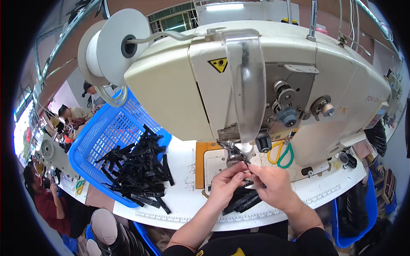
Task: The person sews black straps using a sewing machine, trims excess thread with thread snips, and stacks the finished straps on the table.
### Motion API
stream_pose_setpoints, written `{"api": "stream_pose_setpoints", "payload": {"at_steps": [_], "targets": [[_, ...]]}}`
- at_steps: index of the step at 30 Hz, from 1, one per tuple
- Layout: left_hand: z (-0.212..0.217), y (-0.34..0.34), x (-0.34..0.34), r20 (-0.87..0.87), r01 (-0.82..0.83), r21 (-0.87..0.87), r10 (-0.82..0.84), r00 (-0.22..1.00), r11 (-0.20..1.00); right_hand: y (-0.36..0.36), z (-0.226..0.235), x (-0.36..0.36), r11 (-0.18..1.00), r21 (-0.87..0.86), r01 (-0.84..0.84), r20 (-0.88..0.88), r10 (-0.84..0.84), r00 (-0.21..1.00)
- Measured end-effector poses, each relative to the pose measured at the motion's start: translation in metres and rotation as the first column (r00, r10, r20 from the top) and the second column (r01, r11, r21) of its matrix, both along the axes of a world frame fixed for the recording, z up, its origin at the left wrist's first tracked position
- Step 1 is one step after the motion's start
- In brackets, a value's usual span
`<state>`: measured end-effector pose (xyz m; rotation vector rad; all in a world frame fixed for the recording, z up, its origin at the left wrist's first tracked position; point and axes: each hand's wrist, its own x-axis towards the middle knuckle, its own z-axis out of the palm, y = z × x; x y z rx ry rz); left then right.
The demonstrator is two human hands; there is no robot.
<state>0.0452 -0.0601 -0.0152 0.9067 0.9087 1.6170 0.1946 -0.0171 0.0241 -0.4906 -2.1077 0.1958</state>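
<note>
Both my hands meet in front of the presser foot point(234, 152) of a large cream sewing machine point(171, 85). My left hand point(227, 182) pinches a small black strip point(244, 162) between thumb and fingers. From the other side my right hand point(273, 184) grips the same strip, its fingertips close to the left ones. The strip's far end reaches the presser foot; my fingers cover much of the rest. Below my hands lies a pile of black strips point(242, 199) on the white table point(181, 170), partly hidden by them.
Left of the machine, a tipped blue basket point(106, 141) spills black strips point(139, 170) onto the table. Scissors with yellow and green handles point(284, 154) lie right of the needle area. A ruler strip point(273, 214) runs along the front edge. A white cord spool point(124, 38) hangs upper left. People sit farther left.
</note>
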Motion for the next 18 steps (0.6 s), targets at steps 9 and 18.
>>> {"api": "stream_pose_setpoints", "payload": {"at_steps": [9, 18], "targets": [[-0.046, -0.014, -0.012, 0.01, -0.062, -0.126, 0.064, 0.998, 0.99, -0.02, -0.058, 0.004, 0.74, -0.65, -0.174, -0.152, 0.097, 0.984], [-0.042, -0.027, -0.008, -0.066, 0.033, -0.164, -0.045, 0.997, 0.986, 0.0, -0.064, 0.006, 0.859, -0.491, -0.145, 0.019, 0.177, 0.984]]}}
